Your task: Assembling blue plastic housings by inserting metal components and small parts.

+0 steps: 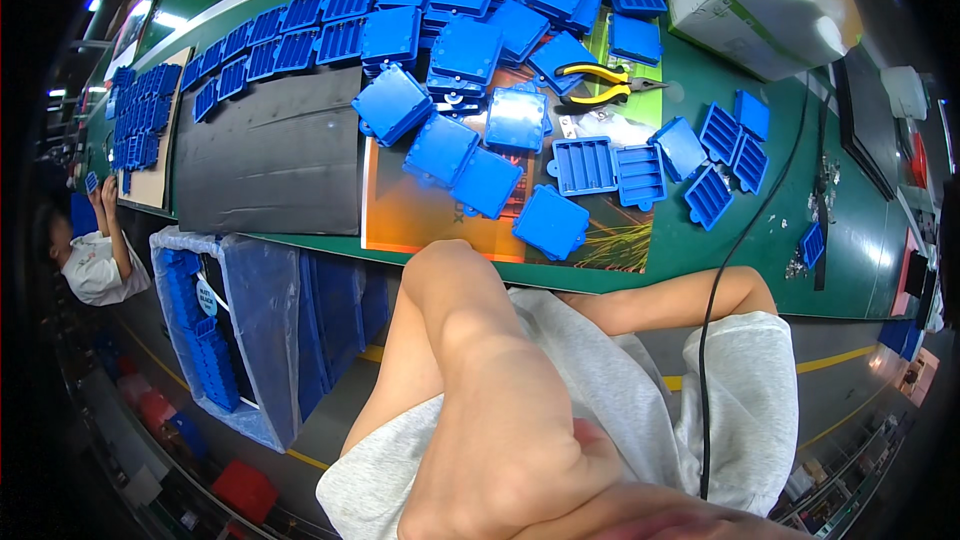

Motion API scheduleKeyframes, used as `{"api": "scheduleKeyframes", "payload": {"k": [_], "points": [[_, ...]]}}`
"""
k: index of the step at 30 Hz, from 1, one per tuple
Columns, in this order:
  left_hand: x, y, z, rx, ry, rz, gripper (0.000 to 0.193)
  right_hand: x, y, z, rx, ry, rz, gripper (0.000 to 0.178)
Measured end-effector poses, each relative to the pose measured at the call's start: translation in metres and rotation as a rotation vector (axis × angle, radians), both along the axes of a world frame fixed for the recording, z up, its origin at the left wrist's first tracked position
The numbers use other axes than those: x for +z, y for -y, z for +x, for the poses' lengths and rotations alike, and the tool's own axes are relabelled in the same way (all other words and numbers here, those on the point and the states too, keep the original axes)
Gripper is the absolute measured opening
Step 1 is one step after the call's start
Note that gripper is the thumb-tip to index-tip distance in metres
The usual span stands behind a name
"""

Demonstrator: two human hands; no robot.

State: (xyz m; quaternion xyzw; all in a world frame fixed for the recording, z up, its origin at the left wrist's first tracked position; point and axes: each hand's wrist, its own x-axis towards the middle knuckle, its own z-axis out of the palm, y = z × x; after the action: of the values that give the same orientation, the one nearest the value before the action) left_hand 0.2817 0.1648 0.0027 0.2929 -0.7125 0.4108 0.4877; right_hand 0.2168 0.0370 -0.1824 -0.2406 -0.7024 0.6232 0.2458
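Nearest, the left hand (510,470) is raised close to the camera; I cannot tell how far its fingers are open or whether they hold anything. The right hand is hidden. Beyond, blue cases (552,222) lie spread and piled on the green counter (775,225), then yellow-and-black pliers (600,93), and a white-and-green box (715,35).

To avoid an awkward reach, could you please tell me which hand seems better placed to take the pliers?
Probably the right: its forearm lies at the table edge, though that hand is hidden; the left hand is raised close to the camera.
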Motion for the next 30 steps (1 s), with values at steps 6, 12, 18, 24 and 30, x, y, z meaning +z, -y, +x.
{"api": "scheduleKeyframes", "payload": {"k": [6,12,18,24,30], "points": [[-0.015,0.01,-0.025,0.058,-0.083,-0.022,0.014,0.013,-0.015,0.001,0.071,0.065,0.15,0.045],[-0.018,0.006,0.022,0.068,-0.571,0.15,0.035,0.019,-0.039,0.005,-0.079,0.311,0.126,0.045],[-0.083,-0.062,0.131,1.242,-1.242,0.718,0.052,0.042,0.002,0.041,-0.488,0.415,0.05,0.044],[-0.148,-0.063,0.172,1.847,-1.147,1.166,0.072,0.136,0.022,0.091,-1.353,0.373,0.402,0.038],[-0.176,-0.084,0.204,1.881,-1.116,1.014,0.069,0.155,0.084,0.109,-1.538,-0.24,0.463,0.023]]}}
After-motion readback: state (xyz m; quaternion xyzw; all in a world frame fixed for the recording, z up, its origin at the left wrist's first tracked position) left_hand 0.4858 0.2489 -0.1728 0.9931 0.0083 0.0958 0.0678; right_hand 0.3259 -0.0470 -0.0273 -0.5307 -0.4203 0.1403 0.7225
